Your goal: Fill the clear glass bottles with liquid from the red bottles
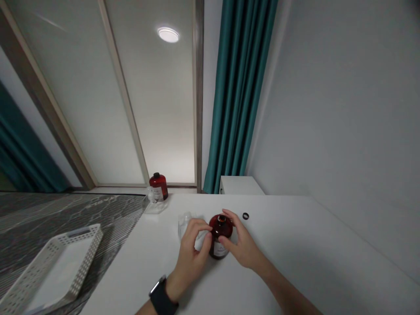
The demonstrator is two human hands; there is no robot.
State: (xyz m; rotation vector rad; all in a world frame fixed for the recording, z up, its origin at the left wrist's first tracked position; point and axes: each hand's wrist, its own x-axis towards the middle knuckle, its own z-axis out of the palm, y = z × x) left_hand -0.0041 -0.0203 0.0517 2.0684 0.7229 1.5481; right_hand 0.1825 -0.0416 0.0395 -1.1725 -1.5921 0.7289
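Observation:
A dark red bottle (220,228) with a pale label stands upright on the white table, its narrow neck uncapped. My right hand (241,243) is wrapped around its right side, thumb across the front and fingers behind. At the bottle's left shoulder is my left hand (194,249), curled with thumb and index finger nearly together; whatever lies between them, if anything, is too small to make out. On the tabletop right of the bottle lies a small black ring (246,215). Clear crumpled plastic (183,224) sits behind my left hand, partly hidden by it.
A second red bottle (158,187) with a black top stands at the table's far left corner, beside clear plastic (154,208). Left of the white table (278,271), lower down, a white perforated basket (85,258) rests on grey patterned fabric. A white cabinet (241,185) stands beyond.

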